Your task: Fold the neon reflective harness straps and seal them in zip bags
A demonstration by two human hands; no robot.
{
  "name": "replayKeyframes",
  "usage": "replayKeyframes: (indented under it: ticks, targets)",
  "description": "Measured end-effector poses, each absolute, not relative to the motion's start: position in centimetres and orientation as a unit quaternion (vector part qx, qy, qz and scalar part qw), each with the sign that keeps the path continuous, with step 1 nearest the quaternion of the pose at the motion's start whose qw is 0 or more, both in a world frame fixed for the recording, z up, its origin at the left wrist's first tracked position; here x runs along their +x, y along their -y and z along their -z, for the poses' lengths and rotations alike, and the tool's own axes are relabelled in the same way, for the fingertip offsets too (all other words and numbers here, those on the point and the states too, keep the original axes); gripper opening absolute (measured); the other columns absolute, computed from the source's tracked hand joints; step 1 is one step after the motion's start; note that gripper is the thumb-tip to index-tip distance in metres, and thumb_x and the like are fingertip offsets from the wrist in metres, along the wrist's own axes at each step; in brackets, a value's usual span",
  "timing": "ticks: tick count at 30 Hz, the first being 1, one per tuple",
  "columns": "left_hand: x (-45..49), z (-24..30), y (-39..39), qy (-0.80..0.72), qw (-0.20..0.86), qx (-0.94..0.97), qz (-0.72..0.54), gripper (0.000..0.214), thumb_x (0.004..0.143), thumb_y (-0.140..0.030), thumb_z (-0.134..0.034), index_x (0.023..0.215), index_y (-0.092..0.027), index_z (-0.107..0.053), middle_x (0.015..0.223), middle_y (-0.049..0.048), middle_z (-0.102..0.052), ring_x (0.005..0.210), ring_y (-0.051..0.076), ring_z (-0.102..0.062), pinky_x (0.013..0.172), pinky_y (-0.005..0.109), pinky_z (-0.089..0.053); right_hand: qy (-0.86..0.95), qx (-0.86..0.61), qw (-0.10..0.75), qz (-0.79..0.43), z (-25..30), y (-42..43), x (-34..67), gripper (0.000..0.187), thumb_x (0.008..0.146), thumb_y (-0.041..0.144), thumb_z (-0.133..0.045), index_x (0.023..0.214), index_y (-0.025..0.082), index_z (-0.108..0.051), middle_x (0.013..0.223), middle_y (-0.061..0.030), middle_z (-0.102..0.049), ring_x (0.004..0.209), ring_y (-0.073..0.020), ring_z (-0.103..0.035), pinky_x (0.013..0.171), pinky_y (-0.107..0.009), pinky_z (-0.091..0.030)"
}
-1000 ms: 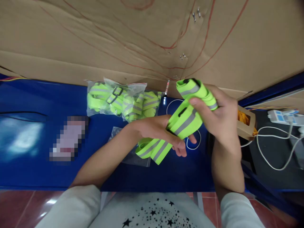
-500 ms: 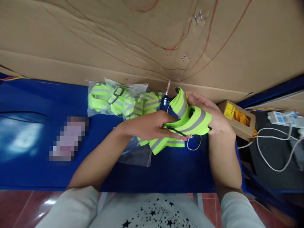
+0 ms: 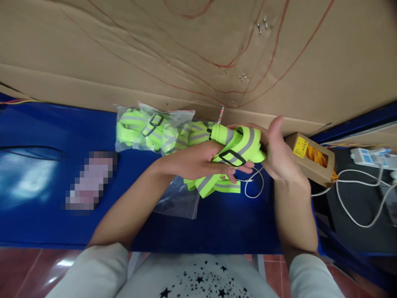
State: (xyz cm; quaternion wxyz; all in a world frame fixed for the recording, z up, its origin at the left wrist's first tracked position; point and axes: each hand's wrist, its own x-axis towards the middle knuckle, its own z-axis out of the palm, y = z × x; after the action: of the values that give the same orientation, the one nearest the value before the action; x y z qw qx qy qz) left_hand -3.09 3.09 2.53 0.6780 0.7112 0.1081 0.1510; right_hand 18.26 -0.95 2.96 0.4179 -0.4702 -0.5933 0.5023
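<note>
The cardboard sheet [image 3: 198, 54] fills the field from 9 to 3 o'clock, and the blue table [image 3: 46, 124] runs below it. At 10 o'clock of the hands we see a pile of bagged straps [image 3: 149, 130]. An empty clear bag [image 3: 178, 200] lies at 7 o'clock of them. A small windowed box [image 3: 313, 159] stands at 3 o'clock, with a white cable [image 3: 254, 190] looped just beside it. One second ago the reflective strap [image 3: 245, 142] was stretched between the hands, with its roll raised high. It is now gathered into a compact bundle above the table. A loose tail hangs at 6 o'clock onto the clear bag. The left hand [image 3: 198, 161] grips the bundle from 9 o'clock, fingers laid flat under the black buckle [image 3: 232, 158], which now faces us. The right hand [image 3: 279, 153] cups the 3 o'clock end, with its thumb lifted clear. We judge the folding mostly complete, with only the tail left loose.
</note>
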Motion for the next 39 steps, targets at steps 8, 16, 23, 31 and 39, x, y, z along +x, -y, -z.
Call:
replayKeyframes:
  ticks: [8, 16, 23, 31, 39]
  targets:
    - [-2.9, -2.6, -3.2, -0.143, 0.756, 0.623, -0.137, 0.023, 0.092, -0.037, -0.079, 0.101, -0.017, -0.082, 0.105, 0.0088, -0.083, 0.094, 0.022, -0.081, 0.086, 0.03, -0.067, 0.678, -0.499, 0.428, -0.329, -4.3, 2.9, 17.0, 0.044, 0.081, 0.046, -0.086, 0.115, 0.021, -0.073, 0.09, -0.0002, -0.075, 0.074, -0.0165, -0.068, 0.063, -0.028, -0.057]
    - [-2.9, -2.7, -2.6, -0.089, 0.761, 0.639, -0.062, 0.031, 0.1, -0.032, -0.068, 0.128, -0.019, -0.073, 0.112, 0.0103, -0.082, 0.108, 0.022, -0.079, 0.095, 0.032, -0.064, 0.522, -0.474, 0.551, -0.446, -5.1, 2.7, 17.8, 0.031, 0.084, 0.05, -0.081, 0.102, 0.025, -0.073, 0.097, -0.0018, -0.077, 0.088, -0.0243, -0.074, 0.071, -0.038, -0.064]
    - [-2.9, -3.2, -1.8, -0.099, 0.649, 0.737, -0.16, 0.025, 0.102, -0.027, -0.063, 0.121, -0.018, -0.076, 0.107, 0.0083, -0.083, 0.102, 0.019, -0.078, 0.092, 0.029, -0.062, 0.44, -0.444, 0.477, -0.618, -5.0, 2.3, 17.6, 0.043, 0.089, 0.053, -0.075, 0.124, 0.029, -0.067, 0.097, -0.0011, -0.073, 0.058, -0.0134, -0.061, 0.042, -0.026, -0.049]
    - [-3.9, -3.2, -2.1, -0.139, 0.538, 0.818, -0.145, 0.023, 0.102, -0.03, -0.061, 0.115, -0.021, -0.077, 0.109, 0.0042, -0.081, 0.108, 0.019, -0.074, 0.101, 0.03, -0.056, 0.665, -0.492, 0.383, -0.412, -4.9, 2.4, 18.1, 0.04, 0.103, 0.056, -0.055, 0.119, 0.024, -0.075, 0.106, -0.0045, -0.075, 0.089, -0.018, -0.069, 0.067, -0.028, -0.058]
    - [-2.7, -1.9, -2.5, -0.173, 0.725, 0.641, -0.185, 0.029, 0.09, -0.033, -0.079, 0.113, -0.017, -0.076, 0.113, 0.0091, -0.08, 0.104, 0.025, -0.078, 0.094, 0.039, -0.063, 0.694, -0.519, 0.361, -0.344, -4.1, 2.8, 16.9, 0.056, 0.089, 0.048, -0.078, 0.14, 0.032, -0.064, 0.094, -0.0002, -0.076, 0.073, -0.0194, -0.072, 0.062, -0.031, -0.059]
